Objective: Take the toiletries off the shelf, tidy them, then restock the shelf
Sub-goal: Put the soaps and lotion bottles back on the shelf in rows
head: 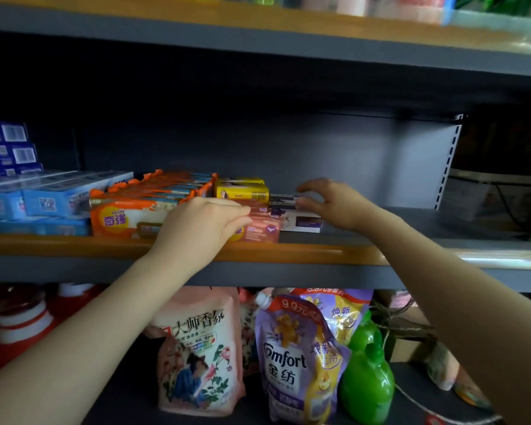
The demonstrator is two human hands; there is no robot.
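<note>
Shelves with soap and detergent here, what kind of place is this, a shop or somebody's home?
Most likely a small shop. The metal shelves hold many identical orange soap packs and blue boxes stacked in rows, and a refill pouch below carries a printed 9.9 price.

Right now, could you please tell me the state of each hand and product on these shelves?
left hand: fingers curled over the pink packet, gripping it.
right hand: open, fingers spread at the white-and-purple boxes.
pink packet: flat at the shelf front.
white-and-purple boxes: stacked flat.
yellow boxes: stacked behind.
orange soap packs: lined up in rows.
blue boxes: stacked.
Comfort pouch: upright, capped, below.
green bottles: upright.
</note>
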